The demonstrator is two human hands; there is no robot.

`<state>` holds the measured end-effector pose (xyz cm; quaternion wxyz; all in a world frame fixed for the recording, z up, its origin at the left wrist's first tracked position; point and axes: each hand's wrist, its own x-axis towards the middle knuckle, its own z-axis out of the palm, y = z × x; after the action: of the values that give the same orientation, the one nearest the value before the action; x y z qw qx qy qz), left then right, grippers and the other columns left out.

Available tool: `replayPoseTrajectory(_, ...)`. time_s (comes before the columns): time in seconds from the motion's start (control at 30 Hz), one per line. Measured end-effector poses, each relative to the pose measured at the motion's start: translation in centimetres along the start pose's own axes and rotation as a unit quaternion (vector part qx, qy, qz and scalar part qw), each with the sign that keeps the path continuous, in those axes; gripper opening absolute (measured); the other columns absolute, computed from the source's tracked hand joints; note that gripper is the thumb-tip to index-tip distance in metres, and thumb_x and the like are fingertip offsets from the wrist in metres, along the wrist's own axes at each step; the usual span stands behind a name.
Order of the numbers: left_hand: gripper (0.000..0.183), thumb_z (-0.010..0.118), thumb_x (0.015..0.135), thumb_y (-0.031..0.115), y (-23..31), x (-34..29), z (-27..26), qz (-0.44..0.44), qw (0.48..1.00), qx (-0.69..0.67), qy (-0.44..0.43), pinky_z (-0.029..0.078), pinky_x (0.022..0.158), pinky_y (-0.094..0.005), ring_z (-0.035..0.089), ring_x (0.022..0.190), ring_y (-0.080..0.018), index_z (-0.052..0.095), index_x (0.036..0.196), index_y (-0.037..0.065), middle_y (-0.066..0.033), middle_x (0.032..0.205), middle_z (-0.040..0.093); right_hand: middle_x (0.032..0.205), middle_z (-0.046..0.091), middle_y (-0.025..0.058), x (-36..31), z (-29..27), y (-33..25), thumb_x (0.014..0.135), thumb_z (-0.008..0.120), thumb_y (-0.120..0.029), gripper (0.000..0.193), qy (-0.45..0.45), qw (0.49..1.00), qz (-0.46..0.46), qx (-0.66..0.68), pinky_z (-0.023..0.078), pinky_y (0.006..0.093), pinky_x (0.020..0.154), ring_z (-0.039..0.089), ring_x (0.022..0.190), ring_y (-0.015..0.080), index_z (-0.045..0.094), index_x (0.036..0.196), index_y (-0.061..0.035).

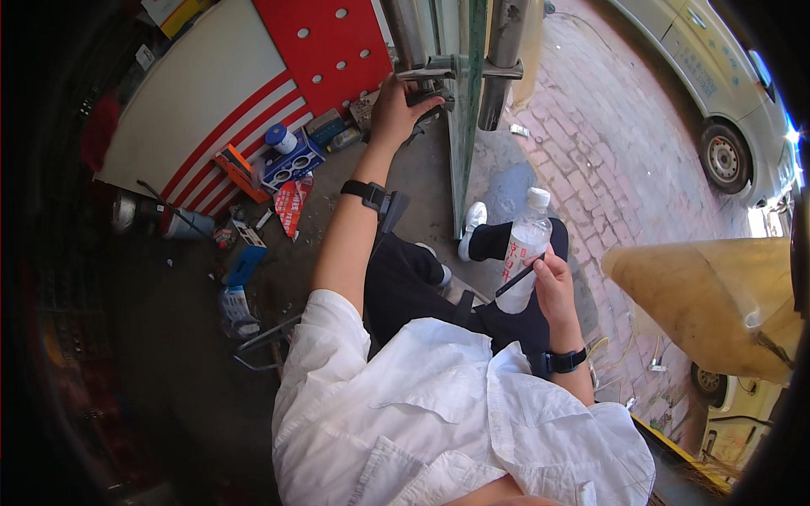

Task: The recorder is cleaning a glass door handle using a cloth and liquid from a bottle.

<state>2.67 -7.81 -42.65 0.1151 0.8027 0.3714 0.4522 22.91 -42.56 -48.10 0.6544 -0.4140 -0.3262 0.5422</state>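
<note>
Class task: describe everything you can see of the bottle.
The bottle is see-through, apparently plastic, with a white cap on and red print on its side. It slants in the picture, cap up and rightward, overlapping the dark trousers. A dark stick in the right hand crosses its lower part; whether that hand also grips the bottle is unclear.

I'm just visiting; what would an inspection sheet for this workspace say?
Surface: grey floor, pinkish brick paving to the right.
Job's things: black stick; white-capped bottle, tilted; metal handle at the glass door.
Clutter: blue box, orange box, blue-lidded jar, red-and-white packet, all at left.
Hands: left hand at the handle's lower end, grip unclear; right hand pinches the stick beside the bottle.
Cables: nothing certain.
Surroundings: pale van; red-and-cream panel.
</note>
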Motion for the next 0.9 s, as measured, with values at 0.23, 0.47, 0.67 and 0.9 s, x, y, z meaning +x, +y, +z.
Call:
replayPoseTrajectory(0.23, 0.051, 0.082, 0.068, 0.048, -1.2, -0.9, 1.6, 0.039, 0.997, 0.066, 0.029, 0.053, 0.07, -0.0412, 0.061, 0.084, -0.0268, 0.053, 0.08, 0.007, -0.0065, 0.091, 0.053, 0.13, 0.05, 0.0117, 0.2, 0.9, -0.9, 0.09, 0.066, -0.017, 0.02, 0.007, 1.0, -0.023, -0.019, 0.032, 0.0355, 0.105, 0.046, 0.125, 0.0239, 0.07, 0.091, 0.0022)
replayPoseTrajectory(0.47, 0.054, 0.088, 0.059, 0.044, -0.5, 2.8, -2.6, 0.03, 0.999, 0.028, -0.014, 0.049, 0.067, -0.0327, 0.061, 0.08, -0.0222, 0.064, 0.084, 0.003, -0.0066, 0.087, 0.057, 0.132, 0.048, 0.0123, -0.7, -0.1, -0.8, 0.089, 0.067, -0.017, 0.02, 0.014, 0.999, -0.016, -0.041, 0.032, 0.0366, 0.105, 0.045, 0.125, 0.0245, 0.07, 0.089, 0.0025)
replayPoseTrajectory(0.67, 0.062, 0.089, 0.055, 0.049, -5.0, 2.0, 0.7, -0.009, 0.983, -0.181, 0.026, 0.046, 0.062, -0.0312, 0.051, 0.067, -0.0167, 0.057, 0.079, 0.003, -0.0024, 0.074, 0.047, 0.133, 0.047, 0.0113, -0.3, -0.2, -0.6, 0.092, 0.063, -0.015, 0.018, 0.007, 0.998, -0.009, -0.06, 0.033, 0.0353, 0.104, 0.045, 0.123, 0.0214, 0.068, 0.09, 0.0017)
replayPoseTrajectory(0.9, 0.07, 0.088, 0.052, 0.057, -4.4, 2.2, -0.2, 0.008, 0.993, -0.115, -0.036, 0.04, 0.058, -0.0281, 0.042, 0.064, -0.0141, 0.051, 0.079, 0.004, -0.0003, 0.074, 0.042, 0.133, 0.048, 0.0108, -0.2, -0.3, -0.7, 0.089, 0.067, -0.017, 0.019, 0.013, 0.999, -0.011, -0.052, 0.032, 0.0358, 0.104, 0.045, 0.125, 0.0227, 0.07, 0.089, 0.0018)
